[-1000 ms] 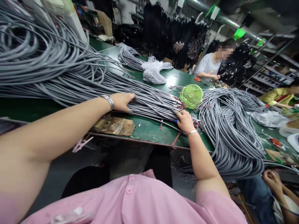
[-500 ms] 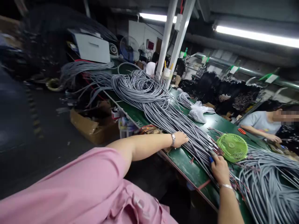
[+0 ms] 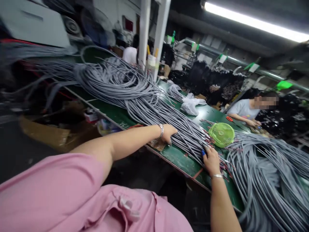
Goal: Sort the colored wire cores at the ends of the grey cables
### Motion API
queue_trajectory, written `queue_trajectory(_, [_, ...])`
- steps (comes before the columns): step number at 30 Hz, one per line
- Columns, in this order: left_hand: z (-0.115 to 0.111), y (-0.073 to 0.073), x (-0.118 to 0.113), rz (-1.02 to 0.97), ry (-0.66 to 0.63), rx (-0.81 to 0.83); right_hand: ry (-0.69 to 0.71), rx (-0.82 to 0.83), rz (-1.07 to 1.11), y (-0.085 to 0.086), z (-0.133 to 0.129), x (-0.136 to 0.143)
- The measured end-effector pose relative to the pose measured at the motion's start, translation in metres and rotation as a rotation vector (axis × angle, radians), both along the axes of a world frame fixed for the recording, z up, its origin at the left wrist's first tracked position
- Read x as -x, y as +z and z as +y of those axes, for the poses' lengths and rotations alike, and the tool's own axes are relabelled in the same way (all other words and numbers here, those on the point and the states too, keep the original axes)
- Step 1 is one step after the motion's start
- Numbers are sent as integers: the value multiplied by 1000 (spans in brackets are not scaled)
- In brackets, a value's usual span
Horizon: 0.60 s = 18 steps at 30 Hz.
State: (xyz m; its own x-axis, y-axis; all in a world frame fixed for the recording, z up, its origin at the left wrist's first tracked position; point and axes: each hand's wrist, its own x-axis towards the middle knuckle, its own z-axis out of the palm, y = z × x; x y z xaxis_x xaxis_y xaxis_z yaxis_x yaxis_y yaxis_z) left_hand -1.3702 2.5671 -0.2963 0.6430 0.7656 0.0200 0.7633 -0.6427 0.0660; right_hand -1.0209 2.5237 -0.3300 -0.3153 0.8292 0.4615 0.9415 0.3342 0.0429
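Observation:
A long bundle of grey cables [image 3: 154,111] lies across the green table [image 3: 173,158], its stripped ends showing red and brown wires near the green fan. My left hand [image 3: 168,133], with a metal watch at its wrist, is at the near edge of the bundle, thumb apart from the fingers. Close to the cable ends, my right hand [image 3: 211,160] rests on the bundle's near side. Something blue covers one of its digits, and a bracelet is on the wrist. Whether its fingers close round any cable is unclear.
The green fan [image 3: 221,134] stands beyond my right hand. More grey cables [image 3: 260,174] spread at the right. A plastic bag [image 3: 190,105] lies behind the bundle. Another person [image 3: 243,109] sits across the table; a cardboard box [image 3: 44,132] is below left.
The view has swung right, so the table and fan appear further left. My left hand's thumb now shows apart from its fingers; my right hand remains by the cable ends.

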Motion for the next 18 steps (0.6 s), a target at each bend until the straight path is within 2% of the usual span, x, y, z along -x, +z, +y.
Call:
queue_trajectory(3, [-3, -8, 4, -25, -62, -15, -20, -6, 62, 0, -34, 16])
queue_trajectory(5, [-3, -14, 7, -36, -77, -14, -33, -53, 128, -8, -61, 27])
queue_trajectory(7, [0, -16, 7, -1, -17, 12, -34, -104, 215, -21, -87, 40])
queue_trajectory(10, [8, -13, 0, 79, 64, 73, 6, -103, 316, -40, -114, 57])
queue_trajectory(14, [13, -2, -9, 164, 31, 117, 13, -50, 315, -53, -123, 70])
queue_trajectory(18, [4, 1, -10, 195, -17, 88, -41, -44, 289, -53, -119, 76])
